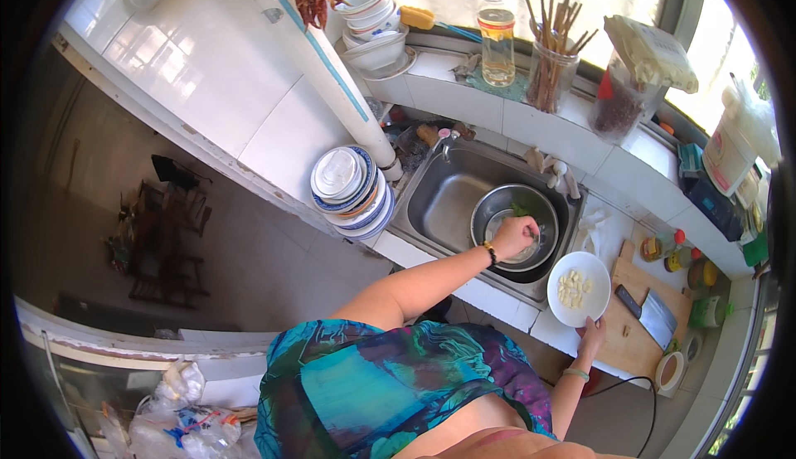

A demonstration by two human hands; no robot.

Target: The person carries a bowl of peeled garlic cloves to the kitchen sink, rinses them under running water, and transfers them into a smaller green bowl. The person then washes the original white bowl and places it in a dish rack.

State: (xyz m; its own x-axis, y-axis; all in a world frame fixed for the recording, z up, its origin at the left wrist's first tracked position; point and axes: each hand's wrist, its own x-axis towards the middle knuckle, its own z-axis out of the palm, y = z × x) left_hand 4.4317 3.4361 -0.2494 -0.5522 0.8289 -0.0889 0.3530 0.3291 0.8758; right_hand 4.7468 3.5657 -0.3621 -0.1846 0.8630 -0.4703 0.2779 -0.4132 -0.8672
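Observation:
My left hand (515, 237) reaches over a stainless steel bowl (480, 219) set inside the sink (438, 188). Its fingers are drawn together; whether anything small is between them is unclear. Some leafy greens (519, 209) lie in the steel bowl, partly behind the hand. My right hand (592, 333) grips the near rim of a white bowl (563, 311). Several peeled garlic cloves (573, 289) rest in that bowl, which is beside the sink and overlaps the edge of a wooden cutting board (643, 348). On the board lies a cleaver (657, 319) with a dark handle.
A tall stack of plates (352, 194) stands left of the sink, near the faucet (446, 148). Sauce jars (659, 247) stand behind the board. The window ledge holds an oil bottle (497, 39), a jar of chopsticks (552, 73) and stacked bowls (375, 42). A black cable (653, 406) hangs at right.

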